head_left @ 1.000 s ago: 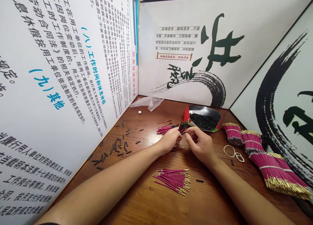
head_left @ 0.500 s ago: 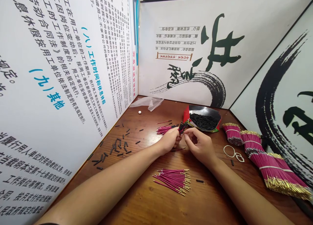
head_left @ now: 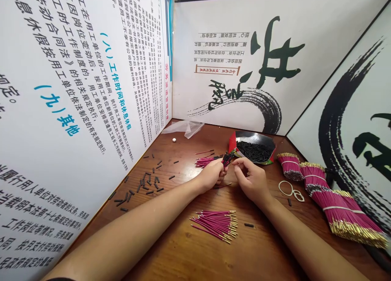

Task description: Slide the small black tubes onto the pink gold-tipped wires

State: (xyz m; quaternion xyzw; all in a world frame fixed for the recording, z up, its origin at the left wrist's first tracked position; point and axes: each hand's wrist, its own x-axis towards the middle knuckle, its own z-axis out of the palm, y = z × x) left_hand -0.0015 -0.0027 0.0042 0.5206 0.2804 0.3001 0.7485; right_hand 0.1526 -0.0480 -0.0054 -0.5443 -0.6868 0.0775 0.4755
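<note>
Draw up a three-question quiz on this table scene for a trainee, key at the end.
1. Which hand grips the bunch of black-tipped rods?
2. True or false: the loose white bands lie between the right forearm and the tied magenta bundles.
3. Fill in: the red-sided tray holds many small ____ pieces.

Key:
1. The left hand.
2. True.
3. Black.

The wire bundle (head_left: 227, 159) is — it seems — mostly hidden by the left hand (head_left: 214, 175).
</note>
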